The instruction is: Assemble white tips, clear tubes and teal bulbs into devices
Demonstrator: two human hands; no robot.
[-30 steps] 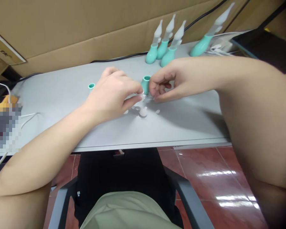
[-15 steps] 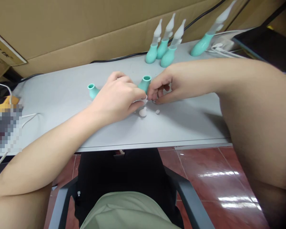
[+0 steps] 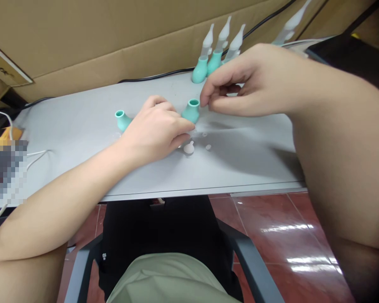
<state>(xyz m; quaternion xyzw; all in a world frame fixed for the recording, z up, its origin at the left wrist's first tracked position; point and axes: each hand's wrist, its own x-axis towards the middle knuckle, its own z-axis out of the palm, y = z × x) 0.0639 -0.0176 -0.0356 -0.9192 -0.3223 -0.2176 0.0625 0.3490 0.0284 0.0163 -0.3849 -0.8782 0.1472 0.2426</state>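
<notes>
A: Head view: what's seen at the L hand [image 3: 161, 130]?
B: Thumb + index are held close, nr the flat grey tabletop [image 3: 82, 168]. A faint translucent pc [image 3: 193, 132] is glimpsed at the tips; whether it's pinched can't be told.
A: R hand [image 3: 249, 82]?
B: Held above the tabletop, fingers curled, thumb tip nr index; whether anything's gripped can't be told.
A: Open containers?
B: A round-bellied teal bulb w/ upturned mouth [image 3: 191, 114] is stood b/w the hands, just past the L fingertips; inner wall seen, bottom hidden. A 2nd open-mouthed teal bulb [image 3: 123, 122], further L, is partly covered by the L hand.
A: Fitted ones?
B: At back, 3 tube-fitted teal bulbs w/ white pointed tips [image 3: 199, 71] are stood upright, clear tubes seated in 2 visible mouths; the 3rd bulb is mostly blocked by the R hand. A 4th, tilted unit [image 3: 294, 21] is partly hidden.
A: Loose pcs?
B: A white cone-like pc w/ stub [image 3: 188, 147] + 2 small white discs [image 3: 208, 147] are seen on the tabletop, nr the L thumb.
</notes>
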